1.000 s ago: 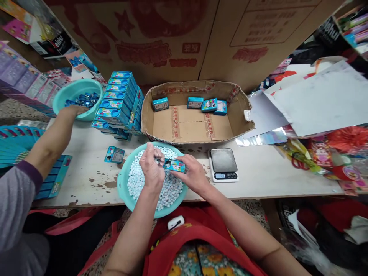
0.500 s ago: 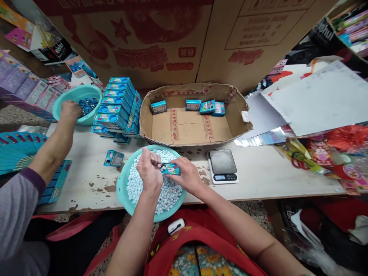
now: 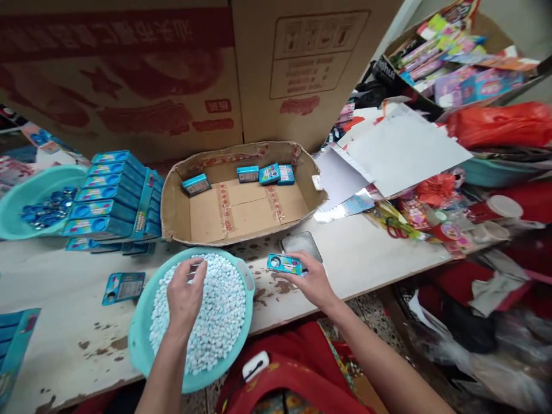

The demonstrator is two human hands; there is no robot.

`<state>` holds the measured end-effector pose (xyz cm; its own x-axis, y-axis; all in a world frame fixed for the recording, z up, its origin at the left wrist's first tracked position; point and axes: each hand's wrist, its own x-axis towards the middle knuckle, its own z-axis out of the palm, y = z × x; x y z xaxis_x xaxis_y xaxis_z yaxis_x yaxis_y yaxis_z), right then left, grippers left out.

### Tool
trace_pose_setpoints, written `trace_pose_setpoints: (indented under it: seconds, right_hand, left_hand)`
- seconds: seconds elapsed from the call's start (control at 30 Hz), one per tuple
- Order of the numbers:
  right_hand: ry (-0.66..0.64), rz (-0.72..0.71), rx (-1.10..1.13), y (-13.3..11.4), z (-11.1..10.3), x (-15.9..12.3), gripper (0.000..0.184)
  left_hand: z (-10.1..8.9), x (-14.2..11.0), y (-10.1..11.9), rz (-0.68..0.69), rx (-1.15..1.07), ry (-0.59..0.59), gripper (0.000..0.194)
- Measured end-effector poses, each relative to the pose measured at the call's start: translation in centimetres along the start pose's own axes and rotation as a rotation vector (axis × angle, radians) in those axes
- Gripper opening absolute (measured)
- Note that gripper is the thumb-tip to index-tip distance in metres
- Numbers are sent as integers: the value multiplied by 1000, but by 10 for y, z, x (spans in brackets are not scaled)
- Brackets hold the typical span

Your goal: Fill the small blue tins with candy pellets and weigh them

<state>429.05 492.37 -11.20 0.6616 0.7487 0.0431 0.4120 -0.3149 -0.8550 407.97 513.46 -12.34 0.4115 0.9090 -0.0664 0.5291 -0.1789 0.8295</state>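
Observation:
My right hand (image 3: pixel 314 280) grips a small blue candy box (image 3: pixel 290 265), its round opening facing up at the left end. The box is held just in front of the digital scale (image 3: pixel 305 244), whose display is hidden behind it and my hand. My left hand (image 3: pixel 184 290) is above a turquoise basin (image 3: pixel 137 339) of pale blue candies (image 3: pixel 219 310). Its fingers are curled but apart from the thumb, with nothing visible between them. Another blue box (image 3: pixel 123 287) lies on the table left of the basin.
A low cardboard tray (image 3: pixel 194 227) holds several blue boxes behind the basin. Left of it stand stacked blue boxes (image 3: pixel 107 195) and a turquoise bowl (image 3: pixel 12 201) with shiny blue pieces. White sheets (image 3: pixel 401 149) and packaging clutter the right. A large carton (image 3: pixel 259 69) blocks the back.
My right hand has carried the candy box rightward to the scale. My left hand has parted from the box and loosened over the basin. The view turned right; the co-worker's arm left it.

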Motion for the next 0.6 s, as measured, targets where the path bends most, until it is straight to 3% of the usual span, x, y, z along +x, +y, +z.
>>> trace_pose_setpoints:
  seconds: [0.13, 0.27, 0.43, 0.53, 0.6]
  right_hand:
    - [98, 97, -26, 45, -28, 8, 36]
    - [175, 113, -51, 86, -43, 21, 32]
    - [190, 81, -48, 110, -47, 32, 35]
    - [224, 63, -127, 113, -50, 28, 59]
    - [269, 92, -161, 114, -56, 22, 67]
  left_hand:
    - [61, 38, 58, 301, 2, -145, 23]
    - [155, 121, 100, 541, 271, -258, 38]
    - [268, 215, 141, 519, 565, -362, 67]
    - [314, 241, 155, 507, 619, -380, 69]
    - [333, 248, 159, 500, 664, -413, 61]
